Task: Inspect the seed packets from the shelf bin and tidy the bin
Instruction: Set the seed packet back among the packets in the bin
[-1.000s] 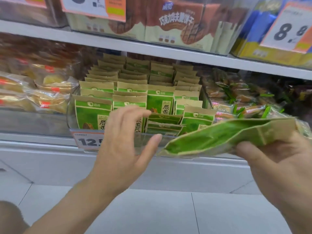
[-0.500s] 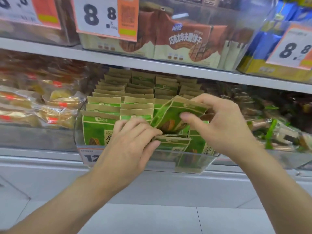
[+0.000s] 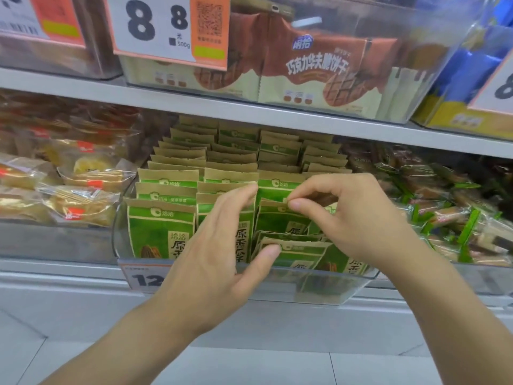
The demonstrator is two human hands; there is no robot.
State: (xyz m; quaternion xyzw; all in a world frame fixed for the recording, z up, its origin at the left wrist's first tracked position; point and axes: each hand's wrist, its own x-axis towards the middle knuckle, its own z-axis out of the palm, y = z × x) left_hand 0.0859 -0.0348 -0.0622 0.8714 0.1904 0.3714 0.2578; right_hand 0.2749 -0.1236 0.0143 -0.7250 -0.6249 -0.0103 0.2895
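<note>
The packet held out in front of the shelf a second ago is now back in the clear bin (image 3: 319, 287). Its top edge is pinched by the right hand (image 3: 352, 218) at the front right part of the bin (the seed packet (image 3: 280, 218) stands almost upright). The left hand (image 3: 219, 251) is spread loosely, with the thumb touching a slumped packet (image 3: 299, 250) near the front wall. Inspection seems finished; straightening remains.
</note>
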